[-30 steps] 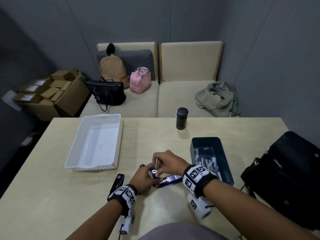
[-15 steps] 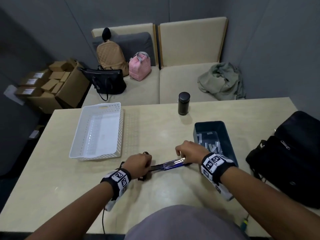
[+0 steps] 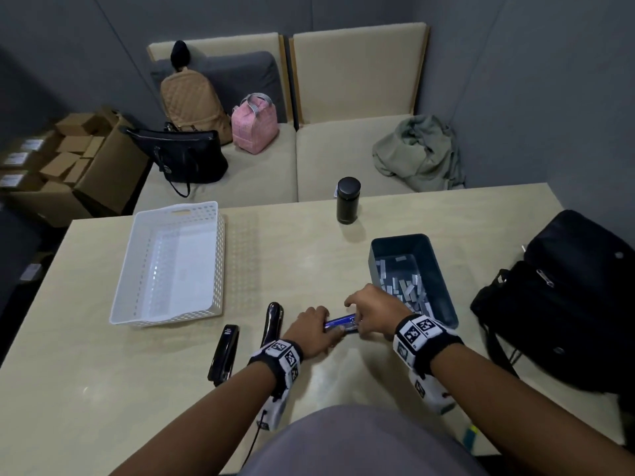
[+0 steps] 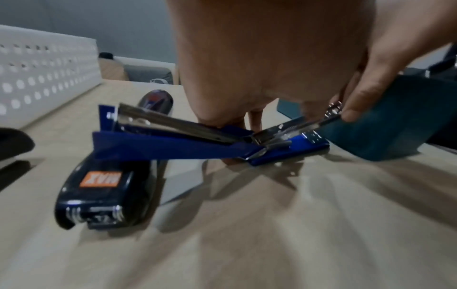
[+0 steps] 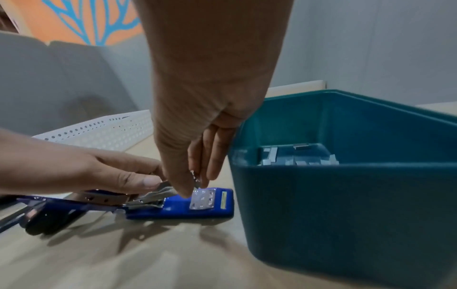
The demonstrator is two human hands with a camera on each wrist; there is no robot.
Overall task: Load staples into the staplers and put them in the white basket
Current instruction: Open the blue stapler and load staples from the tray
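Blue stapler (image 3: 340, 325): lies opened out flat near the desk's (image 3: 103, 389) front edge, about midway along it, between the two hands, its metal magazine lifted off the blue base.
Left hand (image 3: 311, 333): fingers and thumb closed round the stapler's rear half, holding it down on the desk.
Right hand (image 3: 372, 309): fingertips (image 5: 184, 192) pinch the front tip of the metal magazine, just above the anvil plate.
Staples (image 3: 405, 288): loose strips heaped in a teal bin (image 3: 443, 280) just right of the right hand.
White basket (image 3: 137, 269): toward the desk's left edge, well apart from the hands.
Other staplers: a dark glossy stapler (image 4: 103, 195) with an orange label just left of the left hand; a black stapler (image 3: 223, 353) farther left.
Black flask (image 3: 348, 200): upright near the far edge.
Black bag (image 3: 563, 304): at the desk's right edge.
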